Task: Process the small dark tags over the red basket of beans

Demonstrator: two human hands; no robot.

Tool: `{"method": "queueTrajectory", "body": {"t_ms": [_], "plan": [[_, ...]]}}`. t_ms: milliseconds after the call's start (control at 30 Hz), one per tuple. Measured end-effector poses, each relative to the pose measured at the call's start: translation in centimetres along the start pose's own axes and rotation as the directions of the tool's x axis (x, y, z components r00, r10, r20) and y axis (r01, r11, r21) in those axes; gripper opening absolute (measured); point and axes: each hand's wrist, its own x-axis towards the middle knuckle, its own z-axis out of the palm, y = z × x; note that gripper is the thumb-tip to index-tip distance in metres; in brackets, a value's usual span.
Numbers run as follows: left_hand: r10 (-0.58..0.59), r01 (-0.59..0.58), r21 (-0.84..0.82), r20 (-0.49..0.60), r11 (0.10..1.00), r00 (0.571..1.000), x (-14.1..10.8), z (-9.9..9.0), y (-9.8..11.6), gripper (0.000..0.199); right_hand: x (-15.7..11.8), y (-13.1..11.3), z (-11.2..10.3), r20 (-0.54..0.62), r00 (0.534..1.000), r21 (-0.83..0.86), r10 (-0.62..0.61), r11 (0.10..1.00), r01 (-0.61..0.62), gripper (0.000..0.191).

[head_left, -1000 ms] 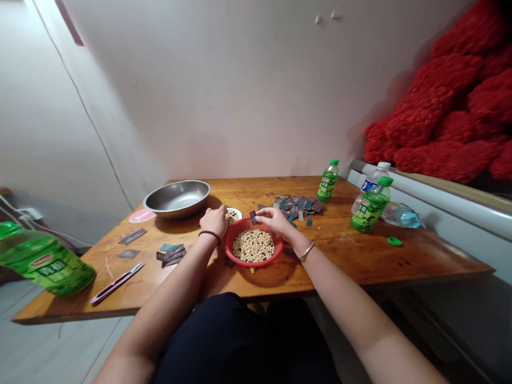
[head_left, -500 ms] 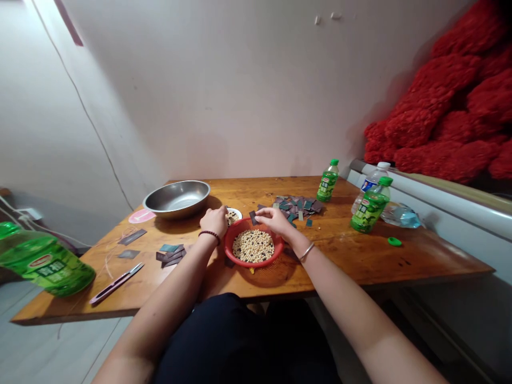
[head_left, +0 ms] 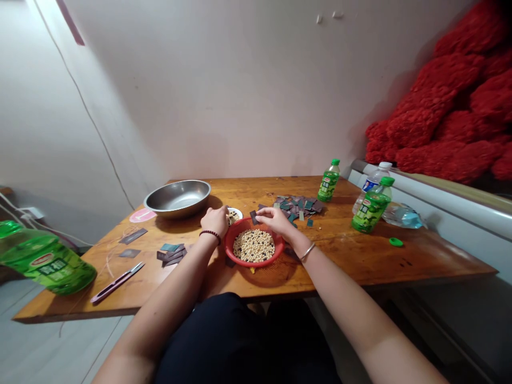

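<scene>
My left hand (head_left: 215, 221) hangs with bunched fingers at the edge of a small white dish (head_left: 236, 211) holding beans. My right hand (head_left: 276, 221) curves over the far rim of a red plastic strainer basket (head_left: 240, 234), which is full of pale soybeans (head_left: 254, 245) mixed with a few dark beans. A dark rectangular chip (head_left: 253, 216) sits at my right fingertips, and I cannot tell whether they grip it. The dish is partly hidden behind my left hand.
The wooden table (head_left: 340, 256) also bears a steel basin (head_left: 178, 198), piles of dark and teal chips (head_left: 298, 207), green-capped bottles (head_left: 370, 205), and long-bladed snips (head_left: 117, 282). A large green bottle (head_left: 40, 258) sits at the near left. Red fluffy material (head_left: 444, 106) is heaped at the right.
The whole view has shifted very slightly. Both hands stay in nearly the same places by the basket and dish.
</scene>
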Motion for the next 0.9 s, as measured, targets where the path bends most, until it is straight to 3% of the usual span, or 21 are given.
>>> {"method": "queueTrajectory", "body": {"t_ms": [333,500,567,700,800,900], "plan": [[-0.001,0.000,-0.027,-0.023,1.000,1.000,-0.1,-0.1,0.2,0.020,-0.1,0.0,0.1,0.003,1.000,-0.005,0.001,1.000,-0.001,0.015],[0.020,-0.024,-0.043,-0.091,0.999,0.996,-0.3,-0.5,0.4,0.015,0.0,0.1,0.0,0.012,1.000,-0.004,0.001,1.000,-0.001,0.016],[0.064,-0.081,-0.084,-0.185,0.993,0.981,-0.5,-1.0,1.0,0.014,0.0,0.1,0.0,0.004,1.000,-0.020,-0.002,1.000,0.002,0.017],[0.228,-0.300,-0.145,-0.375,0.943,0.899,-1.1,-1.8,2.8,0.017,0.0,0.1,0.1,0.003,1.000,-0.013,-0.019,1.000,0.019,0.017],[0.375,-0.443,-0.152,-0.337,0.884,0.864,-1.7,-1.8,3.8,0.014,0.0,0.2,0.0,0.050,0.998,0.030,-0.043,0.999,0.041,0.016],[0.404,-0.460,-0.170,-0.284,0.872,0.870,-1.9,-1.7,4.1,0.015,0.0,0.3,0.0,0.070,0.996,0.044,-0.055,0.998,0.052,0.015]]}}
